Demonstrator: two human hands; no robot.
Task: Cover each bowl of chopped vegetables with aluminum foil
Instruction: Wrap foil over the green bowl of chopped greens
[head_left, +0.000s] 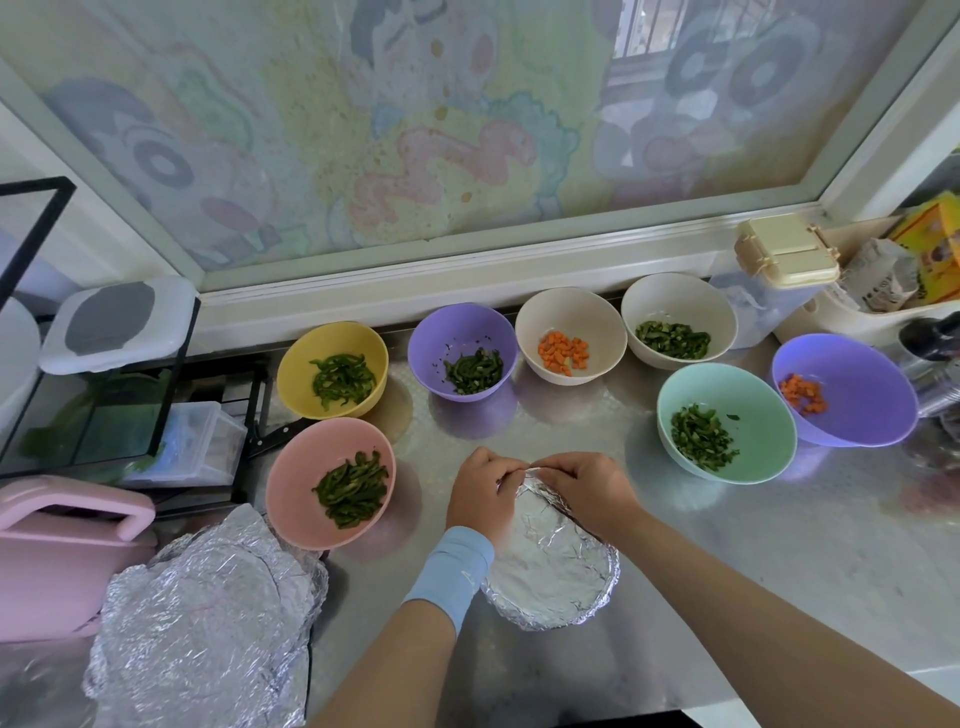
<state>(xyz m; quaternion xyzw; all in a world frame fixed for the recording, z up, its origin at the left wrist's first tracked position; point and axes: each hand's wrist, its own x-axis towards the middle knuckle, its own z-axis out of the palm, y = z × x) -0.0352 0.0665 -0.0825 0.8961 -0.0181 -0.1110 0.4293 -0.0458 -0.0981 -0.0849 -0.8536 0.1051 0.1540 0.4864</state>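
On the counter (737, 551), left hand (480, 493) and right hand (589, 488) pinching foil (545, 569)

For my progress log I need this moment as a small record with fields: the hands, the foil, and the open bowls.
in work: foil stretched over a bowl, near centre
left hand: pinches foil at far rim
right hand: pinches foil at far rim
open bowls: seven
carrot: cream bowl, large purple bowl
greens: yellow bowl, small purple bowl, second cream bowl, mint bowl, pink bowl
lower left: crumpled foil bundle
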